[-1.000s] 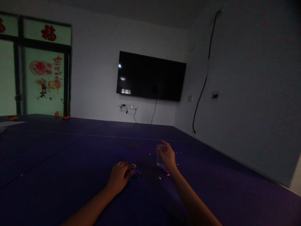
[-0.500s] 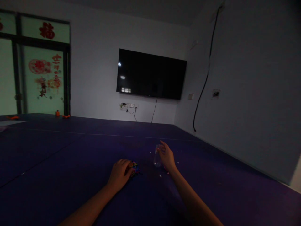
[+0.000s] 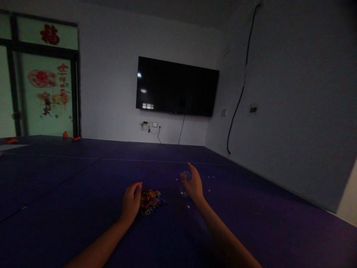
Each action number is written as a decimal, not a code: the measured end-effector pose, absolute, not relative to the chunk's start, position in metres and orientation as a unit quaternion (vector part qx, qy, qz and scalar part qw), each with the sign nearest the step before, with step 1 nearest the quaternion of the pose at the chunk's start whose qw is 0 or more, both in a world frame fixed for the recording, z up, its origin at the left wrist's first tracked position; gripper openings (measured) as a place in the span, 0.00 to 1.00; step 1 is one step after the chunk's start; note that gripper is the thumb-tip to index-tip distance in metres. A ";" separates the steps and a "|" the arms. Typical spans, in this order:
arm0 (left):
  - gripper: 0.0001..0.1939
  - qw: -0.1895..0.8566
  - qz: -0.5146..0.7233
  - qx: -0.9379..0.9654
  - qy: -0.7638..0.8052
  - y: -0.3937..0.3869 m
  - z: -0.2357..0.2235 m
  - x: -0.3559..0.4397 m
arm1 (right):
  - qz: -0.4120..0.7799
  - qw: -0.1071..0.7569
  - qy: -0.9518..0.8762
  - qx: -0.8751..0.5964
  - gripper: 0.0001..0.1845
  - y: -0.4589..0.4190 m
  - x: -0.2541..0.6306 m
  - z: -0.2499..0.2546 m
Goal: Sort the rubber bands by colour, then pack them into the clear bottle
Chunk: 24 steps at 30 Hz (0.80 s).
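Observation:
A small heap of colourful rubber bands [image 3: 151, 201] lies on the dark purple surface in front of me. My left hand [image 3: 132, 201] is at the heap's left edge, thumb and fingers slightly apart, with nothing visible in it. To the right of the heap is a clear plastic bottle [image 3: 183, 191], upright and partly hidden behind my right hand [image 3: 194, 185]. That hand is open, its index finger stretched upward and its thumb across the upper part of the bottle. Whether the thumb touches the plastic, I cannot tell.
Several white scraps [image 3: 188, 206] are scattered around the bottle. Orange objects [image 3: 65, 134] stand at the far left edge of the purple surface [image 3: 83, 186], near a glass door [image 3: 50, 89]. A television [image 3: 177, 87] hangs on the far wall, and a black cable [image 3: 236, 111] runs down the right wall.
My left hand has drawn back to the left, uncovering more of the rubber bands. The fingers of my right hand have spread apart beside the bottle. The view has shifted slightly.

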<state>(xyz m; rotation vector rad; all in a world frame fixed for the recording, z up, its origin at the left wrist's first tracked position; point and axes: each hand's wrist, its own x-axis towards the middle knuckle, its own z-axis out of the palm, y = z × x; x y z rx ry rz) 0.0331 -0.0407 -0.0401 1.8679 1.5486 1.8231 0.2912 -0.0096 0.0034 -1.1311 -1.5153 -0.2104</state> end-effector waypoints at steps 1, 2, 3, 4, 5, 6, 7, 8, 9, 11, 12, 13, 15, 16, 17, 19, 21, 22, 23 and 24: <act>0.24 0.057 0.605 0.608 0.511 -0.040 -0.041 0.032 | -0.109 0.579 -0.646 -0.485 0.30 -0.012 0.289 0.006; 0.25 0.061 0.608 0.604 0.512 -0.039 -0.041 0.031 | -0.127 0.578 -0.642 -0.488 0.29 -0.015 0.287 0.008; 0.25 0.062 0.609 0.601 0.514 -0.039 -0.041 0.030 | -0.145 0.577 -0.637 -0.490 0.28 -0.018 0.284 0.010; 0.25 0.062 0.609 0.600 0.515 -0.039 -0.041 0.029 | -0.161 0.578 -0.632 -0.491 0.27 -0.021 0.281 0.011; 0.25 0.059 0.607 0.601 0.517 -0.038 -0.041 0.029 | -0.175 0.581 -0.627 -0.490 0.25 -0.025 0.277 0.011; 0.24 0.052 0.604 0.603 0.519 -0.038 -0.041 0.029 | -0.184 0.585 -0.622 -0.487 0.24 -0.030 0.272 0.009; 0.24 0.043 0.599 0.607 0.520 -0.038 -0.041 0.029 | -0.189 0.588 -0.622 -0.481 0.23 -0.035 0.265 0.006; 0.23 0.033 0.592 0.613 0.522 -0.039 -0.040 0.030 | -0.187 0.590 -0.624 -0.476 0.23 -0.041 0.258 0.002; 0.23 0.022 0.583 0.622 0.523 -0.040 -0.040 0.030 | -0.178 0.589 -0.632 -0.471 0.23 -0.046 0.250 -0.004; 0.21 0.000 0.556 0.647 0.522 -0.043 -0.040 0.029 | -0.143 0.563 -0.677 -0.452 0.23 -0.058 0.234 -0.018; 0.20 -0.010 0.538 0.667 0.516 -0.046 -0.040 0.028 | -0.117 0.543 -0.705 -0.441 0.24 -0.064 0.227 -0.024; 0.19 -0.022 0.515 0.692 0.505 -0.049 -0.040 0.027 | -0.091 0.519 -0.735 -0.427 0.24 -0.068 0.221 -0.030; 0.17 -0.057 0.462 0.749 0.471 -0.056 -0.039 0.021 | -0.054 0.468 -0.780 -0.412 0.25 -0.075 0.212 -0.039; 0.16 -0.077 0.432 0.777 0.452 -0.060 -0.039 0.018 | -0.044 0.442 -0.796 -0.411 0.25 -0.077 0.209 -0.041; 0.16 -0.098 0.403 0.798 0.436 -0.062 -0.039 0.015 | -0.039 0.417 -0.808 -0.414 0.24 -0.077 0.207 -0.042; 0.15 -0.134 0.365 0.818 0.424 -0.066 -0.039 0.009 | -0.036 0.368 -0.825 -0.426 0.23 -0.076 0.203 -0.042; 0.14 -0.153 0.350 0.819 0.427 -0.067 -0.039 0.007 | -0.032 0.328 -0.838 -0.434 0.23 -0.074 0.200 -0.040; 0.14 -0.156 0.347 0.820 0.428 -0.068 -0.039 0.007 | -0.029 0.311 -0.846 -0.432 0.23 -0.073 0.198 -0.039; 0.14 -0.154 0.341 0.825 0.424 -0.068 -0.038 0.007 | -0.026 0.298 -0.853 -0.427 0.23 -0.072 0.196 -0.038; 0.14 -0.147 0.331 0.834 0.417 -0.068 -0.038 0.008 | -0.023 0.286 -0.862 -0.419 0.23 -0.071 0.195 -0.037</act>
